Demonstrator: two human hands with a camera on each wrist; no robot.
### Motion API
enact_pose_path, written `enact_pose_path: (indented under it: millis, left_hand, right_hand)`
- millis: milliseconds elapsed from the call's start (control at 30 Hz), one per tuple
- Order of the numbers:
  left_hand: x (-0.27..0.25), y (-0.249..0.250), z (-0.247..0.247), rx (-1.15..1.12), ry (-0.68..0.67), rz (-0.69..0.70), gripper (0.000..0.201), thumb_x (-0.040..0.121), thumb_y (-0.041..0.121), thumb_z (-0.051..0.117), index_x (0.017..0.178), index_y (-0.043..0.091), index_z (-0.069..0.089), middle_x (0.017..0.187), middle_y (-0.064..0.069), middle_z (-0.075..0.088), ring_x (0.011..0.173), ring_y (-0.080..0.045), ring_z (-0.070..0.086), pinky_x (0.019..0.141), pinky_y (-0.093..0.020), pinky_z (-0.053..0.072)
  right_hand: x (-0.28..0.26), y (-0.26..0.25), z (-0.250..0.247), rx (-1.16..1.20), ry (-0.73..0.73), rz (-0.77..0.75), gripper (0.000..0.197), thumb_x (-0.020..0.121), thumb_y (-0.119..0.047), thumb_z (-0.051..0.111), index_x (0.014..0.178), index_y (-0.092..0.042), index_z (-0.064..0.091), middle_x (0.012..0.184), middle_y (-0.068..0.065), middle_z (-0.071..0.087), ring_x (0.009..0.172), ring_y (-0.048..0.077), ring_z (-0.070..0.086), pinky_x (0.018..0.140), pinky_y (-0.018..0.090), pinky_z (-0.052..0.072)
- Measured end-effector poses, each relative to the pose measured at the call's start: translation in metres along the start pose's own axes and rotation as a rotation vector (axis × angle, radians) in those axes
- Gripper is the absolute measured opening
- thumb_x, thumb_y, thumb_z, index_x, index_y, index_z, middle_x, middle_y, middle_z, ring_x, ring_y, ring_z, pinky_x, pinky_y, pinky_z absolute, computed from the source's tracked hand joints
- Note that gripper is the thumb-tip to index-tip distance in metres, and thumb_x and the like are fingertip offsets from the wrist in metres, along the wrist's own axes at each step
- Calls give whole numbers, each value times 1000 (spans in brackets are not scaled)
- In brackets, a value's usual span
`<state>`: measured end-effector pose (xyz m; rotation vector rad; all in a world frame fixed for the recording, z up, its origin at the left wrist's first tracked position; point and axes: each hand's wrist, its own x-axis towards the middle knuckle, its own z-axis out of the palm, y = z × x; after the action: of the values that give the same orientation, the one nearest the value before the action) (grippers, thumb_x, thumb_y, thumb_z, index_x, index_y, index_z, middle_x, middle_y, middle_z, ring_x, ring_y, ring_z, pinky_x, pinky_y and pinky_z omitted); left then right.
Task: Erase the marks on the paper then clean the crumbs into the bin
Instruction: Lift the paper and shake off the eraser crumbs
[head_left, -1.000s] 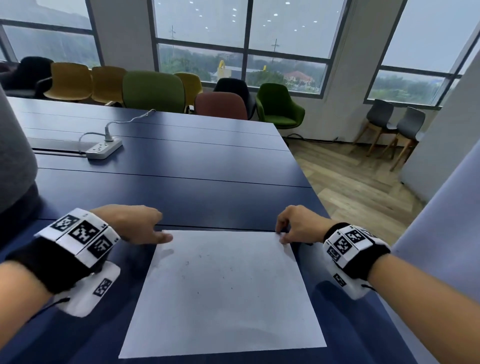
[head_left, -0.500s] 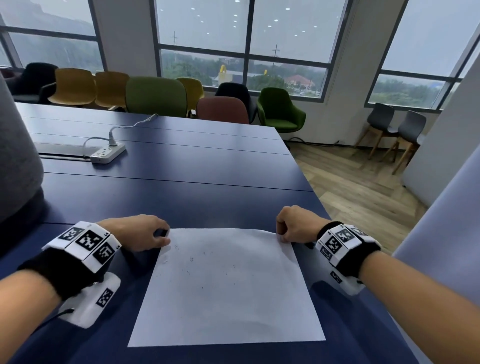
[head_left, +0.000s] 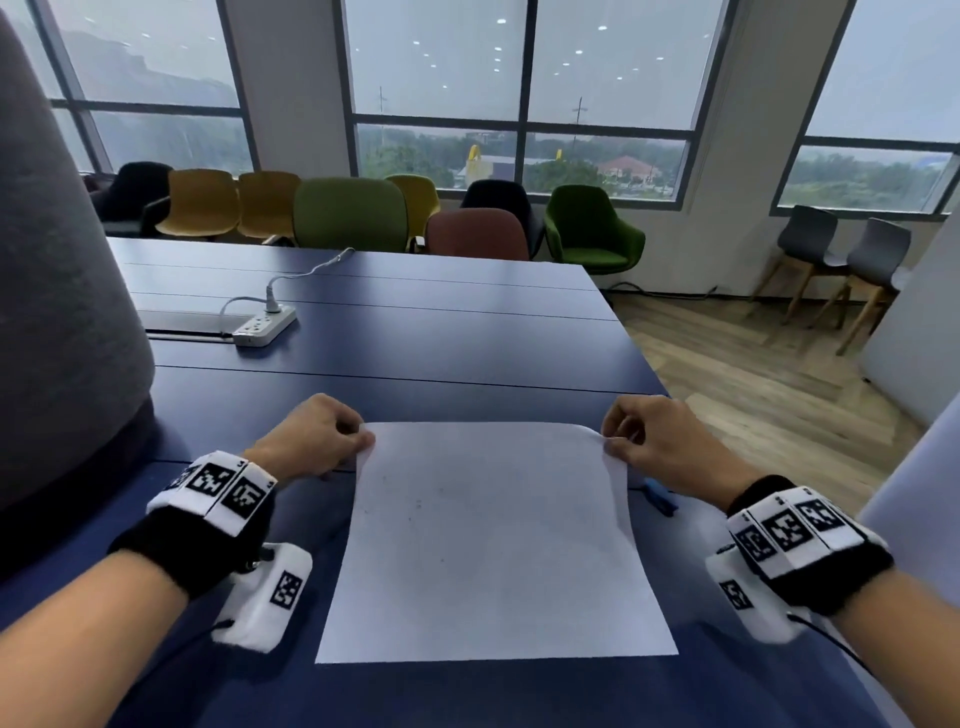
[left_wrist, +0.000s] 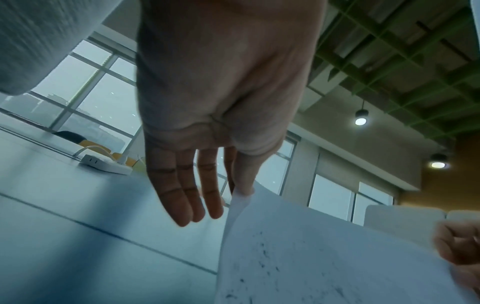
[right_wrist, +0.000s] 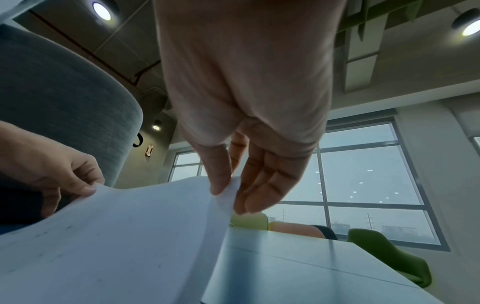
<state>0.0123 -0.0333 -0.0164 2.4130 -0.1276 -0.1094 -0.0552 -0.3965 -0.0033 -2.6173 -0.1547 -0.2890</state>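
Observation:
A white sheet of paper (head_left: 493, 540) lies on the dark blue table (head_left: 415, 353), its far edge lifted off the surface while the near edge rests flat. Small dark crumbs (head_left: 415, 506) speckle its left middle, also plain as crumbs (left_wrist: 262, 255) in the left wrist view. My left hand (head_left: 358, 441) pinches the far left corner of the paper (left_wrist: 244, 197) between thumb and forefinger. My right hand (head_left: 610, 441) pinches the far right corner of the paper (right_wrist: 226, 191) the same way. No bin shows in any view.
A white power strip (head_left: 265, 325) with its cable lies on the table at the far left. A grey padded chair back (head_left: 57, 291) rises at my left. A small blue object (head_left: 660, 499) lies by the paper's right edge. Several chairs line the windows; wooden floor lies right of the table.
Both hands, which rested at the paper's far corners, have pinched them and raised the far edge off the table. The sheet now curves upward at the far end.

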Motion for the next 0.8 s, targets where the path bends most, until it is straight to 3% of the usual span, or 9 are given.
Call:
enact_pose_path:
  millis: [67, 133, 200, 267, 333, 467, 600, 700, 800]
  left_hand:
    - [-5, 5, -6, -142, 66, 35, 20, 92, 11, 66, 83, -7, 67, 67, -14, 58, 64, -22, 56, 54, -31, 56]
    - [-14, 10, -10, -238, 129, 76, 14, 90, 11, 68, 82, 0, 69, 66, -9, 62, 65, -18, 57, 56, -26, 56]
    - [-21, 10, -13, -302, 144, 106, 13, 89, 12, 71, 77, 8, 70, 67, -8, 65, 68, -17, 58, 67, -35, 58]
    - [-28, 8, -12, -351, 144, 114, 16, 87, 11, 72, 71, 7, 69, 70, -16, 67, 70, -21, 58, 74, -44, 57]
    - [-31, 8, -10, -385, 183, 125, 18, 87, 9, 72, 69, 6, 69, 74, -21, 67, 69, -23, 58, 71, -46, 57]
    - [-37, 24, -20, -444, 296, 221, 12, 88, 5, 69, 77, 9, 72, 70, -11, 68, 64, -21, 60, 55, -26, 58]
    - [-48, 45, -41, -515, 388, 364, 18, 86, -2, 67, 77, 14, 70, 61, 8, 70, 56, -8, 65, 54, -17, 55]
    - [-56, 53, -54, -559, 487, 475, 17, 85, 1, 67, 80, 17, 69, 67, 13, 72, 61, -7, 69, 57, -17, 56]
    - [-58, 50, -50, -525, 490, 479, 20, 86, 1, 67, 79, 19, 70, 67, 15, 72, 61, -6, 69, 58, -16, 56]
  right_hand:
    - [-3, -2, -7, 77, 62, -5, 14, 80, -9, 72, 81, -21, 63, 74, -6, 64, 64, 3, 60, 57, 8, 44]
    - [-4, -5, -14, 208, 101, 17, 19, 79, -2, 71, 89, -16, 65, 78, 1, 62, 60, 11, 60, 58, 19, 51]
    - [-6, -9, -20, 340, 128, 51, 24, 79, 3, 70, 98, -12, 66, 82, 5, 58, 60, 20, 63, 59, 33, 58]
    - [-7, -12, -24, 422, 141, 58, 21, 81, 5, 69, 96, -8, 68, 81, 8, 63, 61, 26, 66, 63, 41, 60]
    - [-8, -16, -26, 441, 144, 41, 13, 82, 5, 69, 88, -6, 68, 77, 13, 69, 61, 28, 68, 63, 40, 60]
    - [-10, -26, -36, 416, 210, -11, 13, 81, 4, 70, 77, -8, 67, 66, 7, 69, 58, 19, 67, 57, 29, 57]
    - [-15, -42, -55, 377, 303, -68, 16, 82, -2, 71, 77, -15, 66, 65, -1, 67, 56, 11, 66, 58, 27, 58]
    - [-18, -54, -70, 385, 387, -133, 15, 82, -3, 71, 78, -16, 66, 70, -1, 67, 60, 12, 67, 59, 24, 58]
    - [-20, -57, -67, 346, 362, -149, 17, 82, -3, 71, 77, -18, 66, 70, -2, 67, 62, 12, 68, 59, 26, 59]
